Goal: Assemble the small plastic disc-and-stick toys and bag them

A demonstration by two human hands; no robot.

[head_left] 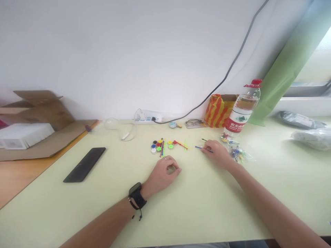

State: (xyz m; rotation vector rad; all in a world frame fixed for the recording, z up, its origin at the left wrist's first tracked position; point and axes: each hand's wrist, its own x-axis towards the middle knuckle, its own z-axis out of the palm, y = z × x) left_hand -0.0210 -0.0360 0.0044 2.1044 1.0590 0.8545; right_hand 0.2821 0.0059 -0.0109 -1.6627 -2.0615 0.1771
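My left hand rests on the table with its fingers curled and thumb and forefinger meeting in a loop; I see nothing in it. In front of it lie small coloured plastic discs and a bundle of thin coloured plastic sticks. My right hand is closed in a pinch on a thin blue plastic stick, partly hidden by the fingers. A black stick pokes out just beyond those fingers. Between the hands lie a red piece and a light green stick.
Beside my right hand lies a clear plastic bag of small coloured parts, with a water bottle behind it. A striped bag, glasses and a power strip line the wall. Left are a black phone-like slab and a cardboard box.
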